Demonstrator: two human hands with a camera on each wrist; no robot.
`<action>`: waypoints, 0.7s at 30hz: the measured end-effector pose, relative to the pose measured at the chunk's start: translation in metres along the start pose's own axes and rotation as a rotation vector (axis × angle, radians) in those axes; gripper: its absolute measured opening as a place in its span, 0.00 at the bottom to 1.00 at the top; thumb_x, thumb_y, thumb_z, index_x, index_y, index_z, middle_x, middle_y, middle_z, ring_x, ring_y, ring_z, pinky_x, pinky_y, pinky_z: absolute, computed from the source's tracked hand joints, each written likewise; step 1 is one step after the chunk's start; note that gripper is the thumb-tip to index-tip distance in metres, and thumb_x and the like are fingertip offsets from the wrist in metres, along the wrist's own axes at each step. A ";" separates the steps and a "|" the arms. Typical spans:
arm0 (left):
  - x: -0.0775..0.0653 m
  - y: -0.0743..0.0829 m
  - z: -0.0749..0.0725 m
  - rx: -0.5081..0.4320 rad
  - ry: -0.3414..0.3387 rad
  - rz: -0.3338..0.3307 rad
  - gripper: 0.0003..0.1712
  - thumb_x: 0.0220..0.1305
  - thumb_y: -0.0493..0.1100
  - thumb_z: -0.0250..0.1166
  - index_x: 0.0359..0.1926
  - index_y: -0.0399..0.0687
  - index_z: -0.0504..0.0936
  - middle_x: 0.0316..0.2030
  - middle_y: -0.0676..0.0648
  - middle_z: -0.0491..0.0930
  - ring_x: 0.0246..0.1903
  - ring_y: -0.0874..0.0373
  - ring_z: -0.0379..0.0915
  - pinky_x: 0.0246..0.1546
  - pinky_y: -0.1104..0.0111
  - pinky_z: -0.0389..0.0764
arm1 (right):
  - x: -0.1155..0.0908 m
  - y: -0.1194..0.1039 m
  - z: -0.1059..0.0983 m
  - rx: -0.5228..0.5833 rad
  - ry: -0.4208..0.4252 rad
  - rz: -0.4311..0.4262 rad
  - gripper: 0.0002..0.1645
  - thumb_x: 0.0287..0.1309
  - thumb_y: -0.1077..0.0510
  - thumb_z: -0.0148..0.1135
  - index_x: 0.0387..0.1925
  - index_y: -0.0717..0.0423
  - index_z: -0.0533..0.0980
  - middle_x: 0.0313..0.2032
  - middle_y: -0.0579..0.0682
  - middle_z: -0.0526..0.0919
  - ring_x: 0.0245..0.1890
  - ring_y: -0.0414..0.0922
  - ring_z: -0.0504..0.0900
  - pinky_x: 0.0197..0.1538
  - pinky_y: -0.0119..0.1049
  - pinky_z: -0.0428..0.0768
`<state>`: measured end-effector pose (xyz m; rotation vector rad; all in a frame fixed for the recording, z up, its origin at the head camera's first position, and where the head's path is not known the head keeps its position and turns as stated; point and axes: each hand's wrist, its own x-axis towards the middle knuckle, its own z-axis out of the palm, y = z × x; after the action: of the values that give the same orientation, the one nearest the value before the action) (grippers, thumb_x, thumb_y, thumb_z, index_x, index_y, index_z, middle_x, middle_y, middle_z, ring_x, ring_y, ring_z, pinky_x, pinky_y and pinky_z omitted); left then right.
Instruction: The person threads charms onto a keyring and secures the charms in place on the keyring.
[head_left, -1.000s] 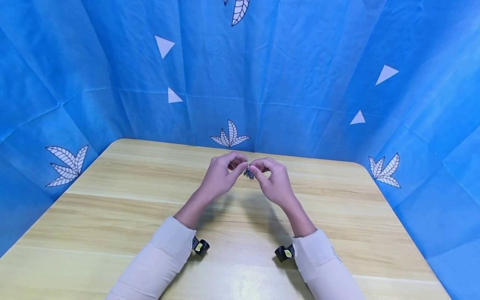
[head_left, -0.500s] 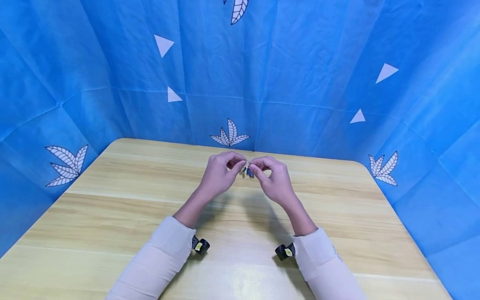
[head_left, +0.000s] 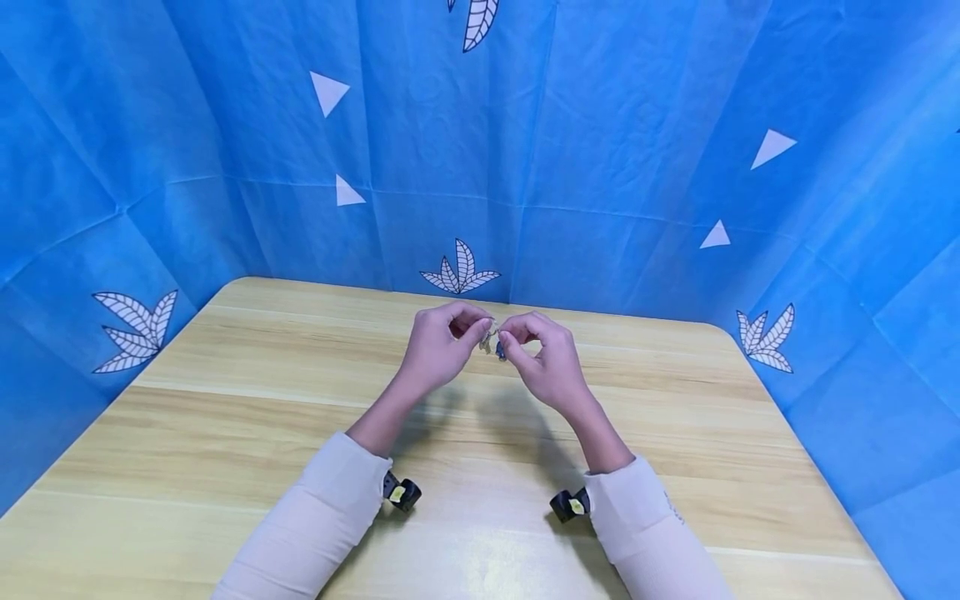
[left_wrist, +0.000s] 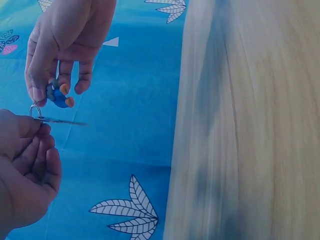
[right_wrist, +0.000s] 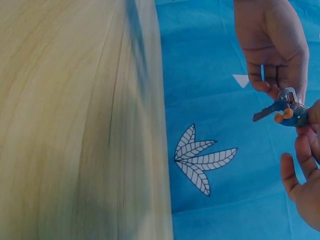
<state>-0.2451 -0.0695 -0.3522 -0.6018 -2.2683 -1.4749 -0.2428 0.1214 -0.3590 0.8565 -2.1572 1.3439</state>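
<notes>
Near the far side of the table, my left hand [head_left: 442,350] and my right hand [head_left: 551,358] work close together, raised above the top. The left hand pinches a metal key [left_wrist: 65,121] between thumb and fingers. A metal ring [left_wrist: 35,110] bridges the two hands' fingertips. My right hand pinches the keychain by that ring, and its small blue figure [left_wrist: 59,96] with orange tips hangs by the fingers. In the right wrist view the toothed key blade [right_wrist: 267,111] sticks out beside the blue figure [right_wrist: 297,118]. Fingers hide where key and ring meet.
The light wooden table [head_left: 480,517] spreads under both arms. A blue curtain [head_left: 615,150] with leaf and triangle prints stands behind it and at both sides. Black wrist cameras [head_left: 405,495] sit at the pale sleeves' cuffs.
The key has come into sight under the left fingertips, where earlier it was hidden. The blue figure has turned and shows narrower. Both hands stay nearly in place.
</notes>
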 end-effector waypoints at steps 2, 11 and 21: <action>0.000 0.000 0.000 -0.014 -0.003 -0.008 0.08 0.70 0.39 0.67 0.45 0.41 0.87 0.28 0.51 0.85 0.26 0.58 0.77 0.28 0.67 0.79 | 0.000 0.000 0.000 -0.003 0.003 -0.006 0.05 0.64 0.68 0.65 0.35 0.58 0.83 0.27 0.48 0.82 0.32 0.43 0.79 0.39 0.47 0.83; 0.000 0.002 -0.001 0.030 -0.030 0.049 0.05 0.70 0.40 0.68 0.41 0.43 0.88 0.27 0.52 0.85 0.25 0.60 0.78 0.26 0.67 0.80 | 0.000 -0.002 -0.002 -0.009 0.019 -0.010 0.04 0.64 0.68 0.66 0.35 0.59 0.83 0.28 0.48 0.82 0.31 0.43 0.79 0.39 0.39 0.81; -0.001 0.004 -0.001 0.026 -0.049 0.041 0.05 0.70 0.38 0.66 0.41 0.41 0.88 0.28 0.51 0.84 0.26 0.60 0.79 0.29 0.67 0.82 | 0.001 -0.002 -0.001 -0.006 0.019 -0.023 0.04 0.64 0.68 0.66 0.34 0.58 0.83 0.28 0.48 0.82 0.31 0.43 0.79 0.39 0.36 0.81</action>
<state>-0.2417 -0.0694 -0.3488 -0.6795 -2.2949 -1.4244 -0.2419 0.1213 -0.3570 0.8603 -2.1293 1.3289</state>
